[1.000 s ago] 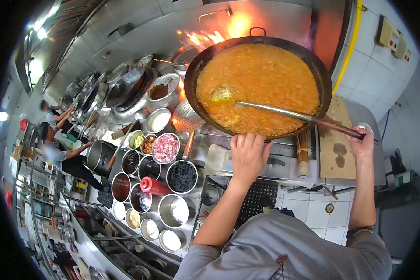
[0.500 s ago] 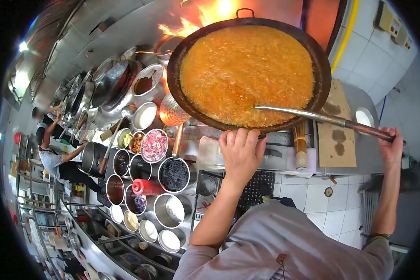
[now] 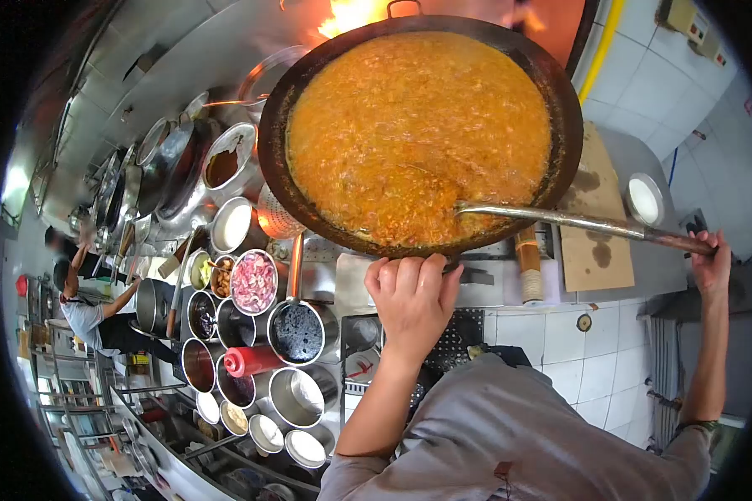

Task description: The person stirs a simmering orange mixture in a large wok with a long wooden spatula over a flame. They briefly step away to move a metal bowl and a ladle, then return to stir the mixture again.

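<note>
A large dark wok point(image 3: 570, 150) full of bubbling orange-brown liquid point(image 3: 418, 125) fills the top middle of the view. My left hand point(image 3: 414, 302) is closed over the wok's near edge, fingers curled on top; what part of the grip lies beneath is hidden. My right hand point(image 3: 712, 265) is wrapped round the wooden end of a long-handled ladle point(image 3: 581, 222). The ladle's metal shaft slants across the wok's right rim, and its head is under the liquid.
Flames point(image 3: 351, 17) rise behind the wok. To the left stand a perforated strainer point(image 3: 276, 215), a pot of pink sliced food point(image 3: 253, 282), a red squeeze bottle point(image 3: 252, 360) and several seasoning pots. A bamboo brush point(image 3: 530, 265) and cardboard point(image 3: 595, 242) lie right. Two people work far left.
The wok appears further left and larger in view, tilted slightly more toward me. My left hand has shifted left with it. The ladle's shaft lies lower at its right end; visible flames have shrunk.
</note>
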Tool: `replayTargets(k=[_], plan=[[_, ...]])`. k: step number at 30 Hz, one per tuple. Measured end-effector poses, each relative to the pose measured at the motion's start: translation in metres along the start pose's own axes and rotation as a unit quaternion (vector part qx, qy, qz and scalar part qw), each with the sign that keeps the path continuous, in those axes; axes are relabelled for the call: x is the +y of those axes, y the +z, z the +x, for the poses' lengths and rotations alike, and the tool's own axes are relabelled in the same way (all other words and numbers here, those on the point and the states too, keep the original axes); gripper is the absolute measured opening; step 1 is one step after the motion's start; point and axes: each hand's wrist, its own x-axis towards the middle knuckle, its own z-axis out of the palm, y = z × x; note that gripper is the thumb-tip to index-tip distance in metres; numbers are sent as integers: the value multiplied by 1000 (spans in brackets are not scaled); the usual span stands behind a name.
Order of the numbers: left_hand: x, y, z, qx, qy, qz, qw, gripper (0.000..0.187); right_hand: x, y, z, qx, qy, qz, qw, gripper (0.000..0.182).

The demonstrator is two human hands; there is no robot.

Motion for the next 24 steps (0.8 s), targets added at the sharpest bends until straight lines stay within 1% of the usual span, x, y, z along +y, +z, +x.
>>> replayTargets(k=[3,6,9,12,15,21,24], plan=[[0,0,0,-4,-1,8,1000,30,8,-1,-1,13,20,21,999,39],[1,1,1,-2,1,15,1000,30,13,-10,2,-11,18,32,999,40],[0,2,0,-2,5,16,1000,31,22,-21,7,-10,38,62,997,40],[0,3,0,-1,8,17,1000,32,29,-23,6,-11,34,62,997,40],[-1,3,0,1,10,17,1000,33,34,-16,0,13,45,81,996,39],[-2,5,-2,7,19,16,1000,34,37,-18,6,31,35,85,995,39],[-2,5,-2,8,18,15,1000,34,40,-25,12,19,39,73,996,39]])
